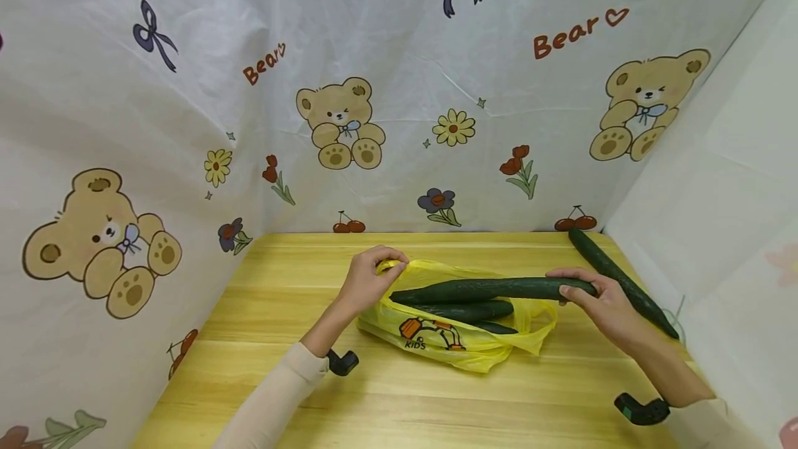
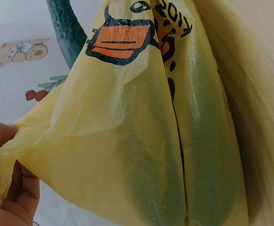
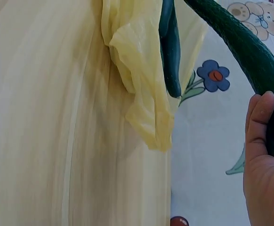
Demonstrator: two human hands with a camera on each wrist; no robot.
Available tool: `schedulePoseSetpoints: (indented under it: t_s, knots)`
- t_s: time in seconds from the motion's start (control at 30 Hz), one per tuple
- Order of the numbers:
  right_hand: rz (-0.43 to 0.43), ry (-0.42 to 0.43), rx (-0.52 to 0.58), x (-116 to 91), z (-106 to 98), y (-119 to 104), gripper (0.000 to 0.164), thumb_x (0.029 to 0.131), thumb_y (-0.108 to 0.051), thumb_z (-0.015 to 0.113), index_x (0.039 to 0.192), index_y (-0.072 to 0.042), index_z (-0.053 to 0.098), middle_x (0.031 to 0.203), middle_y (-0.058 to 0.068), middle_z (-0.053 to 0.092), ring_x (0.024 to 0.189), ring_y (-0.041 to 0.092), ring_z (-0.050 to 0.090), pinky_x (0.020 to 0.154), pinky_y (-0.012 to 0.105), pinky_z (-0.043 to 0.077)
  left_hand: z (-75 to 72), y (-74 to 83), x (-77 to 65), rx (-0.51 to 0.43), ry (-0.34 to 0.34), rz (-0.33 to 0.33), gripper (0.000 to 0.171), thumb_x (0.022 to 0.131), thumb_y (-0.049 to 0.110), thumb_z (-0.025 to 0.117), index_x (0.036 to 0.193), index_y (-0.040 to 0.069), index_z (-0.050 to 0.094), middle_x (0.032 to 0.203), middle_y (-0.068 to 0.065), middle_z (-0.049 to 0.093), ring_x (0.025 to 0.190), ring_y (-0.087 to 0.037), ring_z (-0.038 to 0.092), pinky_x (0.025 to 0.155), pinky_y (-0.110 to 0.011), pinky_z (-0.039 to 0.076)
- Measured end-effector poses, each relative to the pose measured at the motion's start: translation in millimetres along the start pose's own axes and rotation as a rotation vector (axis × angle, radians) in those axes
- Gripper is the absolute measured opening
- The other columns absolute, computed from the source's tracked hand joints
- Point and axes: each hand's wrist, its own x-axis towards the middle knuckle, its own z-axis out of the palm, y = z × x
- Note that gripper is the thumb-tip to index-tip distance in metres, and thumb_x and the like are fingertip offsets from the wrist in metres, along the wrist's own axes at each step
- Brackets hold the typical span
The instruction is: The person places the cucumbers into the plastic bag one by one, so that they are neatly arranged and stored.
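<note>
A yellow plastic bag (image 1: 461, 352) with a printed design lies on the wooden table, its mouth facing up and to the right. My left hand (image 1: 369, 279) pinches the bag's upper left edge; the left wrist view shows the film bunched between thumb and fingers (image 2: 26, 188). My right hand (image 1: 595, 300) grips the right end of a long dark green cucumber (image 1: 486, 288), held nearly level over the bag's opening. Its left end reaches the bag's left side. More cucumbers (image 1: 467, 310) lie inside the bag, partly hidden by the yellow film.
Another cucumber (image 1: 623, 283) lies slanted along the table's right edge, by the white side wall. Cloth walls (image 1: 399, 192) printed with bears and flowers enclose the wooden table (image 1: 262, 380) at the back and sides. Black devices (image 1: 642, 409) are on both wrists.
</note>
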Motion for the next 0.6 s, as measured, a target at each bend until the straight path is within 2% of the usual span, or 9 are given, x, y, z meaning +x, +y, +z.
schedulePoseSetpoints:
  t_s: [0.13,0.3,0.5,0.6]
  knots:
    - [-0.004,-0.04,0.047,13.1,12.2,-0.7,0.032,0.113,-0.017,0.057,0.14,-0.005,0.067,0.129,-0.02,0.069,0.099,0.017,0.072,0.087,0.024,0.056,-0.1,-1.1,-0.5,-0.005,0.0,0.0,0.008,0.105,0.025,0.074,0.108,0.025,0.081,0.112,0.009,0.079,0.105,-0.011,0.073,0.091,-0.033,0.061]
    - [0.001,-0.078,0.095,25.9,26.9,-5.4,0.032,0.112,-0.018,0.059,0.14,-0.004,0.067,0.126,-0.016,0.071,0.098,0.018,0.072,0.087,0.025,0.057,-1.0,-0.6,0.0,0.0,0.002,0.003,0.009,0.105,0.025,0.073,0.108,0.023,0.081,0.111,0.009,0.079,0.104,-0.01,0.073,0.091,-0.033,0.061]
    - [0.004,-0.136,0.139,40.7,46.5,-9.1,0.032,0.112,-0.019,0.059,0.14,-0.005,0.067,0.117,-0.002,0.073,0.097,0.023,0.069,0.087,0.026,0.055,-2.1,1.1,1.6,0.033,0.009,0.021,0.008,0.105,0.024,0.073,0.108,0.023,0.081,0.111,0.009,0.078,0.104,-0.01,0.073,0.09,-0.035,0.061]
    - [0.005,-0.154,0.129,46.7,55.8,-10.2,0.032,0.112,-0.021,0.06,0.14,-0.008,0.068,0.124,0.006,0.073,0.1,0.023,0.07,0.091,0.028,0.056,-0.9,1.3,4.9,0.049,0.001,0.034,0.008,0.105,0.024,0.072,0.108,0.024,0.08,0.111,0.009,0.078,0.105,-0.01,0.073,0.091,-0.037,0.061]
